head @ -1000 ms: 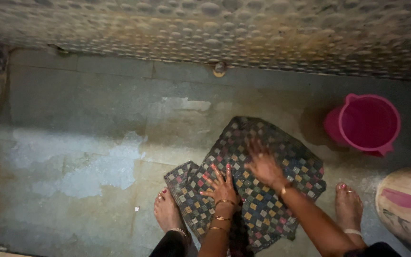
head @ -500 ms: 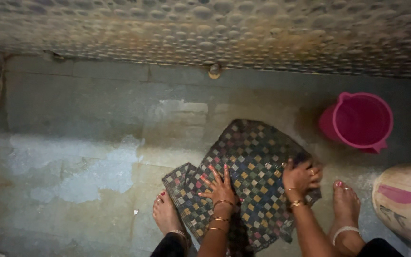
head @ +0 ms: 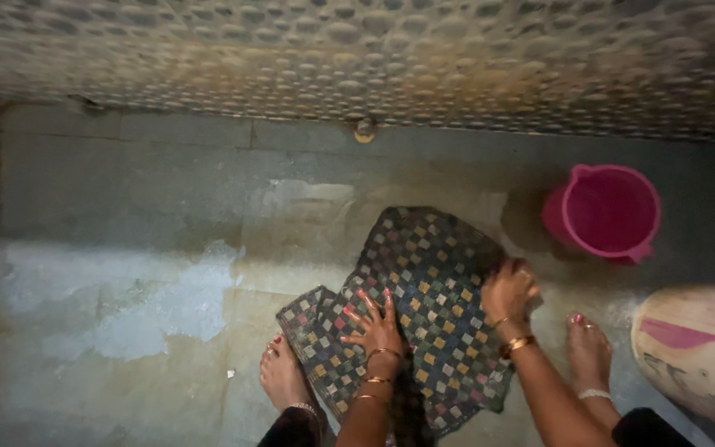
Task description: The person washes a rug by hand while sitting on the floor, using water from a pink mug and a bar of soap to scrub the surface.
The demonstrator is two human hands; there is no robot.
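A dark checkered cloth [head: 424, 273] with small coloured squares lies spread on the wet stone floor between my bare feet. My left hand [head: 374, 323] presses flat on its near left part, fingers spread. At the cloth's right edge, my right hand [head: 506, 290] has its fingers curled around a fold of the fabric. Bangles ring both wrists.
A pink bucket [head: 610, 211] stands on the floor at the right, beyond the cloth. A pale rounded container [head: 693, 348] with a pink mark sits at the lower right. A pebbled wall [head: 357, 58] runs along the far side, with a small round fitting [head: 364, 128] at its base.
My right hand moved from the middle of the cloth to its right edge and closed on the fabric, pulling that edge inward. The left hand stayed pressed down.
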